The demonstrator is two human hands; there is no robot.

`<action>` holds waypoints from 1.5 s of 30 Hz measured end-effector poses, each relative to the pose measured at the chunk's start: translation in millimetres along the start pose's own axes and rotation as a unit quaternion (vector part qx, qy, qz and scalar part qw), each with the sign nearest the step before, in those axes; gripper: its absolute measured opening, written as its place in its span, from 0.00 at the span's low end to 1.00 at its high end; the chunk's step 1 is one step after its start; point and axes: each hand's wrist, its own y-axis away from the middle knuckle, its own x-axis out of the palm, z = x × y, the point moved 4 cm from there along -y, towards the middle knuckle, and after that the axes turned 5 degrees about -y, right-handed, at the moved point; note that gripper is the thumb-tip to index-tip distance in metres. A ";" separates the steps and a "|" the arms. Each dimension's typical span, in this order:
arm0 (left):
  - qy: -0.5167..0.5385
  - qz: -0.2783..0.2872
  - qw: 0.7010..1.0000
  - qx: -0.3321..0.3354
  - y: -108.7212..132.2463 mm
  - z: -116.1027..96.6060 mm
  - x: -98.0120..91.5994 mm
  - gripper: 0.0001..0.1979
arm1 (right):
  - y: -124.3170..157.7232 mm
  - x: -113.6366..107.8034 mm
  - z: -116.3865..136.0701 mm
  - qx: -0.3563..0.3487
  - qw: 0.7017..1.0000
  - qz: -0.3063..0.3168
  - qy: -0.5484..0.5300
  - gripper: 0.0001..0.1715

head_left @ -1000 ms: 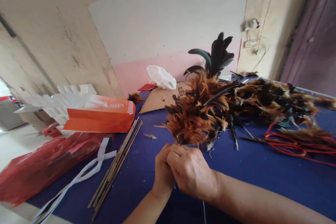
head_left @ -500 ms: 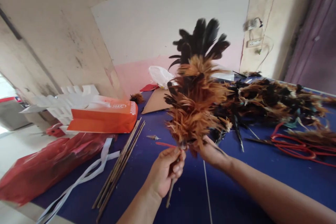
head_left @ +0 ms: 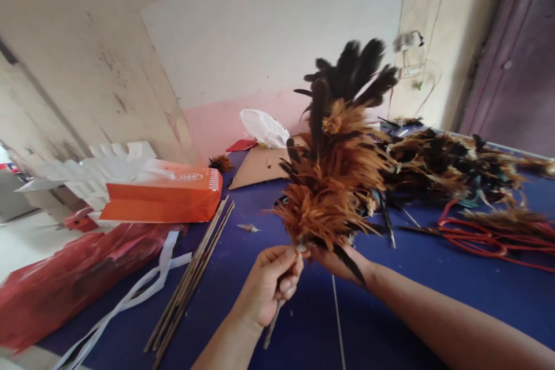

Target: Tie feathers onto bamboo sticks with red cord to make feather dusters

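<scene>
My left hand (head_left: pixel 275 283) is closed around the thin wooden stick (head_left: pixel 272 326) of a feather duster (head_left: pixel 333 185), just under its lowest feathers. The duster leans slightly right, with brown feathers in tiers and long black ones at the tip. Beneath its right side, my right hand (head_left: pixel 342 263) reaches in to the base of the feathers, close to the left thumb. Feathers cover its fingers, so I cannot tell their grip. One dark feather hangs over that wrist.
A large pile of loose feathers (head_left: pixel 459 167) lies right, near red cord (head_left: pixel 489 240) and scissors (head_left: pixel 418 230). To the left are thin sticks (head_left: pixel 191 280), white strips (head_left: pixel 134 298), an orange bag (head_left: pixel 162 199) and a red plastic bag (head_left: pixel 87 277). Cardboard (head_left: pixel 260 166) lies behind on the blue table (head_left: pixel 303 335).
The duster's feathered end has tipped to the right and a little lower. My right hand has moved left, closer to my left hand at the feather base.
</scene>
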 end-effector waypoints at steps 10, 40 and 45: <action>-0.081 -0.178 0.979 0.061 -8.7 2.1 -21.1 0.15 | -8.4 7.9 9.2 0.205 0.950 -0.037 -0.232 0.11; -0.180 -0.185 0.959 0.115 -11.8 10.9 -10.2 0.16 | -5.8 19.8 13.2 0.274 0.827 -0.140 -0.470 0.13; -0.180 -0.167 0.962 0.122 -9.8 9.7 -11.7 0.15 | -5.9 19.2 9.4 0.263 0.805 -0.115 -0.519 0.16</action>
